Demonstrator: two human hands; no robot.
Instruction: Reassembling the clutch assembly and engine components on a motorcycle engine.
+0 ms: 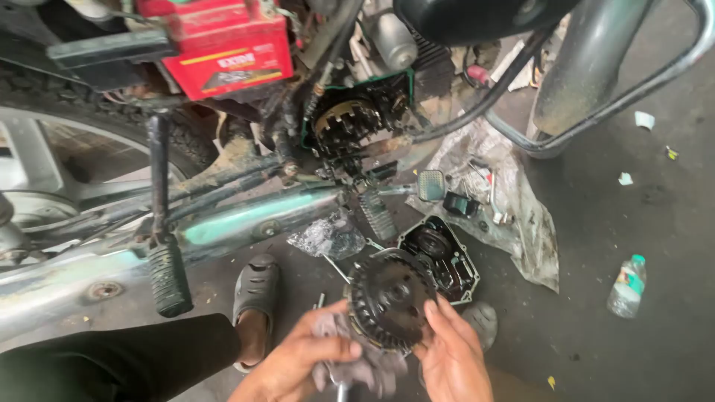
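- Right fingers (439,316): curled over the right edge of a dark, toothed clutch drum (389,299), clamped on its rim.
- Left hand (298,365): thumb pressed to the drum's lower left edge, fingers closed underneath on a grey rag (357,368) bunched below the drum.
- Right hand (453,357): palm turned toward the drum, supporting it from the right.
- Drum: held upright between both hands, low in the centre, above the floor and just in front of an engine cover (447,257) lying open side up.
- Sandals: one on the foot (257,290) left of the hands, one (480,320) partly hidden behind the right hand.
- Plastic sheet (521,216): spread on the floor right of the cover, with small parts on it.
- Motorcycle (223,216): stands behind, its open engine (357,119) showing gears; a red battery (231,45) sits at the top left.
- Bottle (627,286): on the floor, well apart to the right.
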